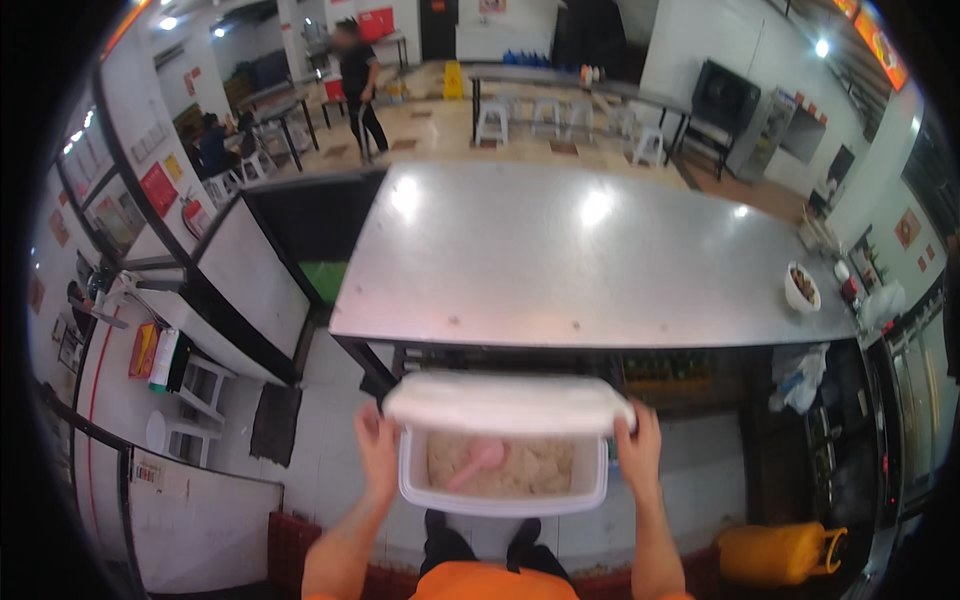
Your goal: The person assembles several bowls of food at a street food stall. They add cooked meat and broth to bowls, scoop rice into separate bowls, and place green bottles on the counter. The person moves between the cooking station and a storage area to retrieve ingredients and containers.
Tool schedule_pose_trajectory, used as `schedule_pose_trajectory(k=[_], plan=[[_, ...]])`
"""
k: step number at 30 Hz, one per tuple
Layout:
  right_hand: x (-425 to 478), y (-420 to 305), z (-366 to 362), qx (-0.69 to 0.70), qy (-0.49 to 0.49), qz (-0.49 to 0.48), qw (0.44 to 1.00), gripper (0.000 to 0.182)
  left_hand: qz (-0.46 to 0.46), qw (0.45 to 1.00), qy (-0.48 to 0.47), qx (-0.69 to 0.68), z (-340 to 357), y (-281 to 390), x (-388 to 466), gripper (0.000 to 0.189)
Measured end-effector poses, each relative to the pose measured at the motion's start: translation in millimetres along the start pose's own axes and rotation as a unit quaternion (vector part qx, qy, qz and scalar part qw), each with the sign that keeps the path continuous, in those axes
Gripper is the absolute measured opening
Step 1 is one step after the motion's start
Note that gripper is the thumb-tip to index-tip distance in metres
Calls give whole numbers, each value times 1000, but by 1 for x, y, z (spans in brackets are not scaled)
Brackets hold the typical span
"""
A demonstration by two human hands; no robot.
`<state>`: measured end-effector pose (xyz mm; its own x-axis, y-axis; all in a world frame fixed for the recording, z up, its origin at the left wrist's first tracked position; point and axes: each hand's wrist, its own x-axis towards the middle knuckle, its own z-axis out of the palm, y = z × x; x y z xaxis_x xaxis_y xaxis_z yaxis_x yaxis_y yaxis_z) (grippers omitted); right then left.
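Note:
A white plastic lid [510, 405] is held up by both my hands, blurred, tilted over the far side of a white rectangular tub [502, 504]. My left hand [377, 442] grips the lid's left end and my right hand [637, 442] its right end. In the tub lies a pale, grainy or powdery food [544, 469], with a pink plastic scoop [487, 454] resting on it. What supports the tub is hidden.
Beyond the lid stands a stainless steel table [525, 255] with a white bowl of food [802, 287] at its right. A yellow gas cylinder [772, 553] lies low at the right, plastic stools [199, 390] stand left, and a person [360, 82] is far off.

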<state>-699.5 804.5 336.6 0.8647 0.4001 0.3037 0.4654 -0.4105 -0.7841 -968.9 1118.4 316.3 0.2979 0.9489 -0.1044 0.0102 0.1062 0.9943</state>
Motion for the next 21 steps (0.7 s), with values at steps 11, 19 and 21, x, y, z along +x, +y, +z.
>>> schedule_pose_trajectory(k=[11,19,21], plan=[[81,66,-5,300,-34,-27,953,42,225,947,-69,217,102,28,18,64],[37,291,52,367,75,237,896,23,162,887,48,430,6,-84,-93,51],[33,330,68,365,36,247,897,23,101,863,115,481,-116,-149,-125,48]])
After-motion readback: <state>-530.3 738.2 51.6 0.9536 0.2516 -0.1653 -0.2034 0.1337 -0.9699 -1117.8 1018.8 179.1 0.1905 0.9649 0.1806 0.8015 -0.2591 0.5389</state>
